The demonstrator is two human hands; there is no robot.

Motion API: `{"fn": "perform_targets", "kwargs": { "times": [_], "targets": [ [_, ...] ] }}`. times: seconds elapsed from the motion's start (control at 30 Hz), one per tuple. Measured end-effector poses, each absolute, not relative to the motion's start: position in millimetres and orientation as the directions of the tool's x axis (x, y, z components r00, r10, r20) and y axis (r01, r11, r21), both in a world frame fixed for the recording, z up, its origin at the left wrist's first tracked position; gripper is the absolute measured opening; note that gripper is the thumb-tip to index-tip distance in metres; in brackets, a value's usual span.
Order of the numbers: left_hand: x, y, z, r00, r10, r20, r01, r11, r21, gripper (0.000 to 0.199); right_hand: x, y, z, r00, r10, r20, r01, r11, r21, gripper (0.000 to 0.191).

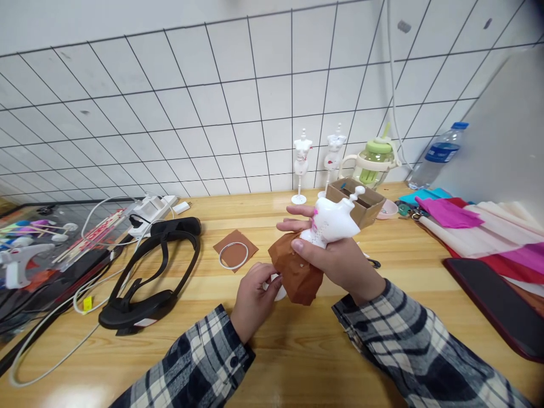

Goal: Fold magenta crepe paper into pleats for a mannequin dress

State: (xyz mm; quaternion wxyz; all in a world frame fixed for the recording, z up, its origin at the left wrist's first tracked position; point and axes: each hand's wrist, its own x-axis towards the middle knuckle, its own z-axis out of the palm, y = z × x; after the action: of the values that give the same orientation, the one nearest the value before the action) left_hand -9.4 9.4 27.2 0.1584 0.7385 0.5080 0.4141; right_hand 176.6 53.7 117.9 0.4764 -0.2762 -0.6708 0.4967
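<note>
Mannequin (pixel 335 222) on my feed tilts neck (pixel 356 195) at one, base (pixel 280 293) at seven, gripped in the right hand (pixel 338 258), roughly two o'clock from the left hand (pixel 256 294), which is nearer the base and pinching it, tho can't tell if brown cloth (pixel 298 277) is caught too.

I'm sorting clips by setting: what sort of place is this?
Likely a craft or sewing workspace: the right hand holds a miniature white mannequin with brown fabric at its lower end, two more mannequins stand near the tiled wall, and coloured cloth lies at the right.
</note>
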Motion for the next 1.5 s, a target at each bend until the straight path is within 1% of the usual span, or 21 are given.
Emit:
{"fn": "perform_targets", "kwargs": {
  "times": [0.07, 0.2, 0.3, 0.37, 0.43, 0.63, 0.73, 0.77, 0.8, 0.87, 0.9, 0.93, 1.0, 1.1, 1.23, 1.4, 1.5],
  "targets": [
    [-9, 9, 27, 0.143, 0.881, 0.451, 0.613, -0.437, 0.658, 0.015, 176, 53, 118, -0.351, 0.853, 0.386, -0.125, 0.366, -0.922, 0.024],
    [-9, 9, 28, 0.145, 0.880, 0.452, 0.609, -0.439, 0.660, 0.012, 174, 53, 116, -0.300, 0.877, 0.375, -0.238, 0.312, -0.920, 0.028],
    [-8, 9, 28, 0.166, 0.877, 0.450, 0.595, -0.453, 0.664, 0.012, 172, 54, 115, -0.306, 0.887, 0.346, -0.283, 0.262, -0.923, 0.020],
    [-8, 9, 28, 0.183, 0.871, 0.456, 0.583, -0.469, 0.663, 0.013, 171, 54, 114, -0.330, 0.875, 0.355, -0.313, 0.253, -0.915, 0.015],
    [-7, 9, 28, 0.189, 0.868, 0.459, 0.583, -0.476, 0.659, 0.014, 171, 54, 114, -0.347, 0.860, 0.373, -0.321, 0.265, -0.909, 0.009],
    [-7, 9, 26, 0.200, 0.877, 0.437, 0.600, -0.462, 0.653, 0.017, 169, 55, 112, -0.334, 0.868, 0.368, -0.279, 0.282, -0.918, 0.005],
    [-8, 11, 23, 0.185, 0.893, 0.410, 0.585, -0.435, 0.685, 0.016, 173, 58, 112, -0.338, 0.872, 0.354, -0.162, 0.316, -0.935, 0.013],
    [-9, 12, 23, 0.175, 0.901, 0.398, 0.572, -0.422, 0.703, 0.016, 176, 59, 113, -0.359, 0.868, 0.344, -0.131, 0.318, -0.939, 0.020],
    [-10, 13, 22, 0.163, 0.908, 0.386, 0.560, -0.407, 0.721, 0.016, 180, 60, 114, -0.388, 0.862, 0.328, -0.121, 0.305, -0.945, 0.033],
    [-11, 13, 22, 0.137, 0.918, 0.371, 0.550, -0.382, 0.743, 0.016, 188, 63, 116, -0.453, 0.842, 0.294, -0.152, 0.251, -0.956, 0.064],
    [-11, 13, 23, 0.128, 0.920, 0.370, 0.553, -0.376, 0.744, 0.015, 191, 65, 116, -0.482, 0.830, 0.280, -0.173, 0.223, -0.959, 0.075],
    [-11, 13, 23, 0.122, 0.921, 0.370, 0.559, -0.372, 0.741, 0.015, 194, 66, 117, -0.505, 0.821, 0.266, -0.189, 0.196, -0.962, 0.083],
    [-11, 13, 24, 0.116, 0.919, 0.378, 0.567, -0.374, 0.734, 0.014, 198, 67, 116, -0.534, 0.810, 0.242, -0.197, 0.160, -0.967, 0.090],
    [-10, 12, 24, 0.107, 0.912, 0.396, 0.558, -0.385, 0.735, 0.014, 198, 68, 115, -0.509, 0.826, 0.242, -0.223, 0.145, -0.964, 0.088],
    [-10, 12, 24, 0.058, 0.921, 0.385, 0.547, -0.352, 0.760, 0.013, 198, 70, 115, -0.465, 0.836, 0.292, -0.251, 0.192, -0.949, 0.086],
    [-11, 12, 18, -0.022, 0.942, 0.334, 0.486, -0.282, 0.827, 0.016, 203, 72, 117, -0.486, 0.832, 0.267, -0.167, 0.212, -0.963, 0.079],
    [-11, 12, 15, -0.081, 0.958, 0.276, 0.421, -0.218, 0.880, 0.020, 203, 72, 118, -0.475, 0.838, 0.267, -0.090, 0.256, -0.962, 0.067]
  ]
}}
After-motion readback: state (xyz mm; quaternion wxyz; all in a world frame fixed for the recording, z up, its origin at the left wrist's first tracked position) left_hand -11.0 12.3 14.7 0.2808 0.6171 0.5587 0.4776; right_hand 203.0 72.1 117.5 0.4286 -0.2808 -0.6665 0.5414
